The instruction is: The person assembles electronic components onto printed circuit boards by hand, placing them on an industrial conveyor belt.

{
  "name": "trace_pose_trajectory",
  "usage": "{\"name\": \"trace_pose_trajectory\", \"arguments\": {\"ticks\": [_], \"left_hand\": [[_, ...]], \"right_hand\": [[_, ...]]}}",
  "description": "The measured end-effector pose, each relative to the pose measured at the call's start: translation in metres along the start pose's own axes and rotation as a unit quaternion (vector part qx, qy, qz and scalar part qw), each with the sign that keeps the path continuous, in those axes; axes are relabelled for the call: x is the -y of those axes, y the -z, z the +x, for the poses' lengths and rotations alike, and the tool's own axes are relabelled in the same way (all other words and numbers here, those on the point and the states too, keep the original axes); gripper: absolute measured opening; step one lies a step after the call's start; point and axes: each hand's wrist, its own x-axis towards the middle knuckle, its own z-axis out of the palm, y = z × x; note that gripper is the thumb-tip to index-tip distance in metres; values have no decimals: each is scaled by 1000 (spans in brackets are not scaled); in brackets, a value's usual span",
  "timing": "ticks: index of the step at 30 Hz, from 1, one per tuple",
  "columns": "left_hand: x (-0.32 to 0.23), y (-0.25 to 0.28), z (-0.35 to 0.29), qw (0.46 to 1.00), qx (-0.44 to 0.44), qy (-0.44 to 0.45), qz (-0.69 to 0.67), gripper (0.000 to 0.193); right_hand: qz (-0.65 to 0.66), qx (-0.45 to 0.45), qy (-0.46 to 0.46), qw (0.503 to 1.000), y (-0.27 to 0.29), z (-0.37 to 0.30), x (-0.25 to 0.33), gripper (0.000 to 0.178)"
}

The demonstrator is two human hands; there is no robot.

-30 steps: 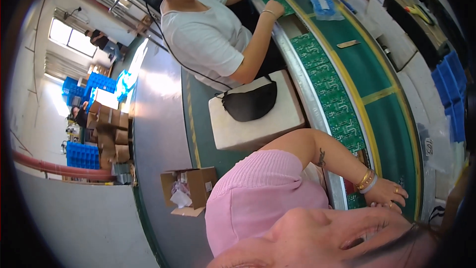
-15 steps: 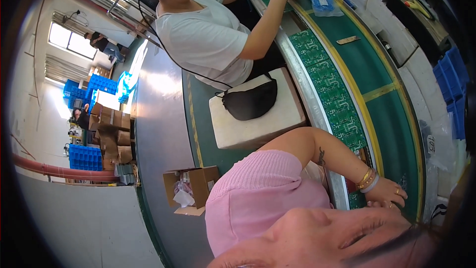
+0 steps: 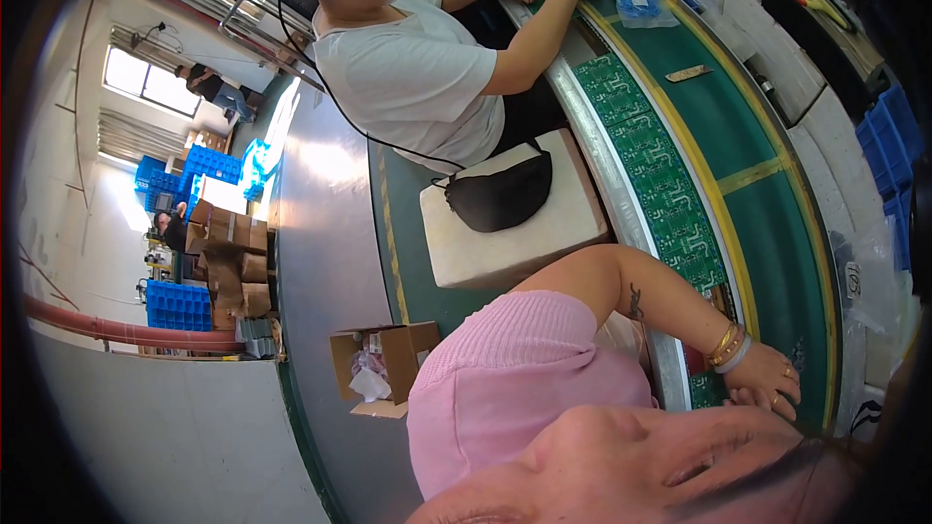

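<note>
Head view: not much has changed in the last second. The left hand [image 3: 765, 383] is parked where it was at 4 o'clock, on the near edge of the green worktop [image 3: 777, 233], wrist bangles and all. Its fingers are curled down onto the end of the row of green circuit boards [image 3: 660, 175]. I can't tell if it's actually pinching a board or just resting. The right hand is mostly hidden under it, so no call there either. My read is that the work on that nearest board is paused or very fine.

What did move is the co-worker's arm [image 3: 544, 19] at 12 o'clock. It's now stretched further up the belt, towards the blue parts.

Packages, near to far:
- An open brown cardboard box [image 3: 383, 369] sits on the floor at 7 o'clock, with crumpled white bags inside.
- A black waist bag [image 3: 505, 194] lies on a pale block seat [image 3: 515, 243], near centre.
- A small tan strip label [image 3: 689, 73] lies on the belt at 1 o'clock.
- A clear bag of blue bits [image 3: 636, 0] sits just past the label.
- Stacked brown cartons [image 3: 228, 252] and blue crates [image 3: 180, 306] are far off at 9 o'clock.
</note>
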Motion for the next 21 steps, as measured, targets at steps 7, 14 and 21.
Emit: {"name": "trace_pose_trajectory", "arguments": {"ticks": [7, 14, 21], "left_hand": [[0, 14, 3, 999, -33, 19, -13, 68], [6, -2, -2, 1000, -21, -8, -9, 61], [-1, 8, 3, 1000, -12, 20, -18, 69]], "right_hand": [[12, 55, 87, 995, 11, 0, -7, 53], [25, 5, -37, 999, 19, 6, -20, 48], [-15, 169, 116, 979, -4, 10, -6, 55]]}}
